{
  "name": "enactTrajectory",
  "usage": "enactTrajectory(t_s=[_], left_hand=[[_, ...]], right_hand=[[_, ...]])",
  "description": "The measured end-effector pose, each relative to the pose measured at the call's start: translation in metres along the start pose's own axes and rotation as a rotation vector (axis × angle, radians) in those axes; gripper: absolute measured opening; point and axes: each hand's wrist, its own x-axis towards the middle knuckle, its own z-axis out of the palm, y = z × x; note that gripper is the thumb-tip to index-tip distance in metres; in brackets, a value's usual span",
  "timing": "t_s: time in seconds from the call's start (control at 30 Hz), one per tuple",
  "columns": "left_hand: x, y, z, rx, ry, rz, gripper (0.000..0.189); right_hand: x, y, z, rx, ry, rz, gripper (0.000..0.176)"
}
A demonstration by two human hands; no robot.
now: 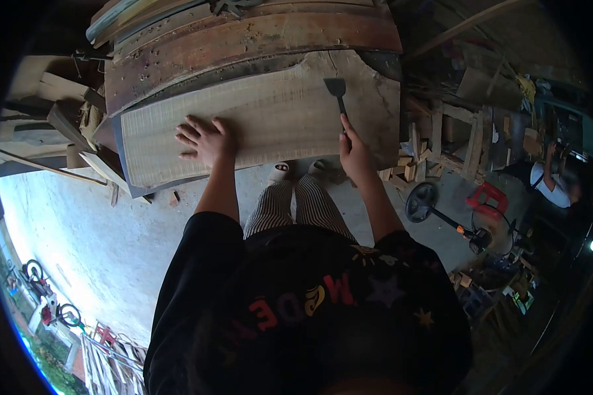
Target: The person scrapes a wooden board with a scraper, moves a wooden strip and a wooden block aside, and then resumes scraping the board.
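Note:
A pale wooden slab (277, 105) lies across the workbench in front of me, with a ragged notch and a dark crack near its far right corner. My left hand (209, 140) rests flat on the slab's left half, fingers spread. In my right hand (356, 150) is a scraper (335, 87) with a dark handle and a wide flat blade. Its blade points away from me over the right part of the slab, close to the crack. The index finger stretches along the handle while the other fingers wrap round it.
Behind the slab runs a reddish-brown plank (257, 43) dotted with wood chips. Offcuts (435, 148) are heaped right of the bench, and more scrap wood (66, 118) leans at left. A wheeled tool (423, 201) and a red machine (487, 199) stand at right. Another person (552, 184) sits far right.

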Motion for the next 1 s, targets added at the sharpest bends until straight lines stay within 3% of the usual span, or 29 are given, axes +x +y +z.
enactTrajectory(t_s=[0.17, 0.23, 0.33, 0.5, 0.77, 0.83, 0.93, 1.0], left_hand=[[0.001, -0.001, 0.003, -0.020, 0.019, 0.008, 0.073], [0.002, -0.001, 0.003, -0.015, 0.021, 0.011, 0.074], [0.000, -0.003, 0.007, 0.003, 0.022, 0.008, 0.074], [0.001, -0.002, 0.003, 0.010, 0.002, 0.004, 0.075], [-0.001, -0.003, 0.005, -0.007, 0.007, 0.024, 0.076], [0.001, -0.002, 0.004, 0.005, 0.007, 0.009, 0.076], [0.002, -0.003, 0.006, 0.017, 0.010, 0.011, 0.076], [0.000, -0.004, 0.006, 0.008, 0.000, 0.009, 0.076]], right_hand=[[0.039, -0.008, -0.011, -0.002, -0.125, 0.157, 0.046], [0.062, -0.002, -0.003, -0.091, -0.035, 0.003, 0.046], [0.089, -0.013, 0.005, -0.090, -0.007, 0.008, 0.047], [0.043, -0.009, 0.003, -0.090, -0.075, 0.068, 0.049], [0.040, -0.021, 0.004, -0.051, -0.105, 0.106, 0.053], [0.024, -0.028, 0.000, -0.114, -0.205, 0.185, 0.052], [0.024, -0.020, 0.019, -0.022, -0.078, 0.053, 0.052], [0.044, -0.027, 0.029, -0.020, -0.080, 0.086, 0.054]])
